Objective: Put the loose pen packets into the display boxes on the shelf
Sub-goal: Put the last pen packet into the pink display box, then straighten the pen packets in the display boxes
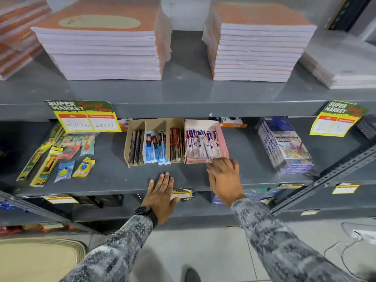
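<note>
Head view: the right hand (223,176) reaches to the front lip of the pink box (221,139), fingers spread and touching the near ends of the white-and-purple packets (201,145), probably to seat them flush. Left hand (160,192) lies flat and empty on the shelf (114,176) edge, likely as a brace. Beside it, the brown box (127,139) holds packets in 3 compartments.

Right hand (223,178) fingertips blurred at pink box (222,143) (contact unclear); price tag (335,124) illegible.

grey shelf (105,171); brown display box (150,127); pink display box (221,137); loose packets (67,151); wrapped carton (284,145)
</note>
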`<state>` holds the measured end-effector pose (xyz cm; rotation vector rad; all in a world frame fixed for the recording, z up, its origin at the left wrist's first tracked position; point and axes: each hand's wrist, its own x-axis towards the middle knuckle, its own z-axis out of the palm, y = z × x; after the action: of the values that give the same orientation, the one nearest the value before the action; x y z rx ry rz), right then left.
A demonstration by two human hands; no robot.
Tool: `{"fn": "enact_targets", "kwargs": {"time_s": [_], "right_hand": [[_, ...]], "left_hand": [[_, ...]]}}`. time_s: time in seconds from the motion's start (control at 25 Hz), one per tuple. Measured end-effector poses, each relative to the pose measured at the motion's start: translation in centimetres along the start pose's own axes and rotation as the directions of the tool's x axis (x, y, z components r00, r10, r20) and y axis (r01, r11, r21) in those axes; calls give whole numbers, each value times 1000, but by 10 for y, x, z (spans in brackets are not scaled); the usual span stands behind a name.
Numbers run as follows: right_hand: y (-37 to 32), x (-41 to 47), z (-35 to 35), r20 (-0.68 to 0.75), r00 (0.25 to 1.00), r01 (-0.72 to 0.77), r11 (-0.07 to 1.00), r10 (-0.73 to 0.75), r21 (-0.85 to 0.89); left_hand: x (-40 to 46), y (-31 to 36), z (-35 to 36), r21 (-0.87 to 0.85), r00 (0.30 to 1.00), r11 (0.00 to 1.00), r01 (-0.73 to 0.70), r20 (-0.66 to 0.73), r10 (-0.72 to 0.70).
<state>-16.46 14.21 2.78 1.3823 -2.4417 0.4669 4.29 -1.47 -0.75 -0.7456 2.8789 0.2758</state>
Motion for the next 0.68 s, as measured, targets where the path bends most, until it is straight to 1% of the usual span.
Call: {"fn": "enact_targets", "kwargs": {"time_s": [0.04,0.12,0.2,0.32,0.44,0.52,0.56,0.6,0.68], "right_hand": [[0,-14,3,-34,999,40,999,-39,19],[-1,-34,9,-21,998,62,997,-61,36],[-6,-45,14,70,997,23,1000,-22,-3],[-10,-29,12,171,985,-21,996,35,-84],[-14,5,7,320,944,-38,989,82,-141],[-13,24,6,402,909,-52,988,107,-146],[-14,30,5,412,905,-55,989,108,-138],[-14,32,4,391,915,-55,991,100,-124],[-14,23,2,275,960,-20,996,45,-92]], "left_hand": [[-1,0,0,0,1000,1000,-1,-3,1],[-2,1,1,-2,1000,1000,-7,7,7],[-2,0,1,5,1000,1000,-5,12,5],[0,-1,2,16,999,1000,-4,32,3],[2,-3,3,29,999,1000,-1,48,0],[3,-4,3,41,999,999,-4,48,3],[2,-3,3,40,999,999,-4,44,2],[2,-3,3,37,999,999,-2,42,1],[0,-2,3,38,1000,999,0,31,-2]]}}
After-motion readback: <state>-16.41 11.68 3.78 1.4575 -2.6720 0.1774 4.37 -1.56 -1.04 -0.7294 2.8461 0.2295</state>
